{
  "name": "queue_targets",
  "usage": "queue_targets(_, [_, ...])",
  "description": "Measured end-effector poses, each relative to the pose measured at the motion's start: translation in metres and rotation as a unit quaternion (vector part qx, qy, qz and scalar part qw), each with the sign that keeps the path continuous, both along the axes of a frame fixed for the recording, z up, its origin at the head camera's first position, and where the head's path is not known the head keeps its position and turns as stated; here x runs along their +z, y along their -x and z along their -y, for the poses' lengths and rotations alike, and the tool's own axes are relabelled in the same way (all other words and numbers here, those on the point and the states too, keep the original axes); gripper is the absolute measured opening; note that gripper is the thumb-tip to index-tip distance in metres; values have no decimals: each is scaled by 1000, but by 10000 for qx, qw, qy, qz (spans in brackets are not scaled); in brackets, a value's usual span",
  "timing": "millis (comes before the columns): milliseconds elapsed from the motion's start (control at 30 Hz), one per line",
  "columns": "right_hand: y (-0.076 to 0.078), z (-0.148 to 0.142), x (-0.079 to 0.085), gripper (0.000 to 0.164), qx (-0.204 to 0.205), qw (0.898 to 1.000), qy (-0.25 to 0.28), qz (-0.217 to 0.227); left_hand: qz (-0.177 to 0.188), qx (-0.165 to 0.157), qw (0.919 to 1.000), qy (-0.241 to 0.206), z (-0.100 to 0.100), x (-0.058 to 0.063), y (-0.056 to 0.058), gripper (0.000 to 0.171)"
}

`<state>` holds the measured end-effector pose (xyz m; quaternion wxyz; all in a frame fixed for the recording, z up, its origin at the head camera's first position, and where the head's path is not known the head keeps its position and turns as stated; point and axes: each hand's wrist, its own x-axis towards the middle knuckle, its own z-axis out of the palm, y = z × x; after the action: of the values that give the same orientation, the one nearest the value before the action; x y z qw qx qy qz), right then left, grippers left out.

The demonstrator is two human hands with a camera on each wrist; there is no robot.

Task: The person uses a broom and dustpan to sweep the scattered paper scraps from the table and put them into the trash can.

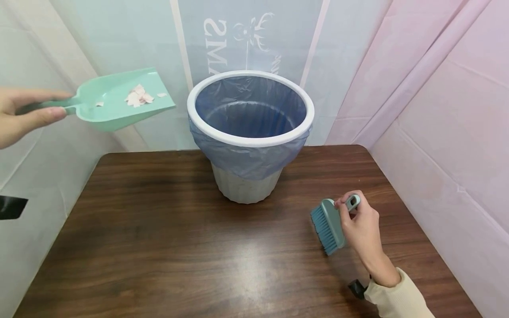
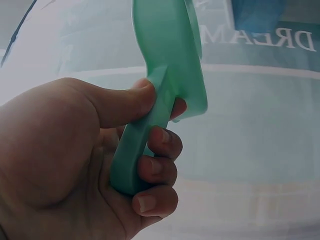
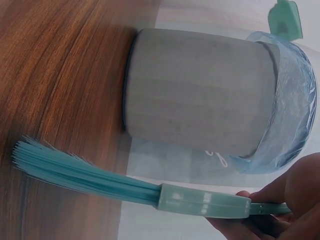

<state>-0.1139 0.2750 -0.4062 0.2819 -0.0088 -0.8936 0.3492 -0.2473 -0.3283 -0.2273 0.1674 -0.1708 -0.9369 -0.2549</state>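
My left hand grips the handle of a mint-green dustpan, held up in the air left of the bin. Small pale scraps lie on the pan, most of them in one heap. In the left wrist view, the thumb and curled fingers wrap the dustpan handle. Low at the right, my right hand pinches the handle of a green hand brush with blue-green bristles. The bristles point down toward the table; whether they touch it I cannot tell.
A round bin with a white rim and a blue plastic liner stands at the back middle of the dark wooden table. Pale cloth walls enclose the back and both sides.
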Motion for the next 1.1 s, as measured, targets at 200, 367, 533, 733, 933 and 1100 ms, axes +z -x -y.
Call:
queue_targets(200, [3,0,0,17,68,9999,-77,7,-177,-115,9985,507,-11,25,15,40])
queue_targets(367, [4,0,0,20,107,9999,-105,16,316,126,9888,1452,-32,46,20,47])
queue_targets(533, [4,-2,0,16,65,9999,-85,26,890,145,9756,2003,-60,62,22,53])
queue_targets(733, [4,-4,1,15,10,9999,-106,-17,798,-301,9779,1910,-100,72,26,53])
queue_targets(933, [4,-4,1,15,32,9999,-118,2,541,-404,9750,2115,-133,85,31,53])
queue_targets(1100, [4,-5,0,17,-23,9999,-152,36,404,-449,9677,2447,-161,92,34,53])
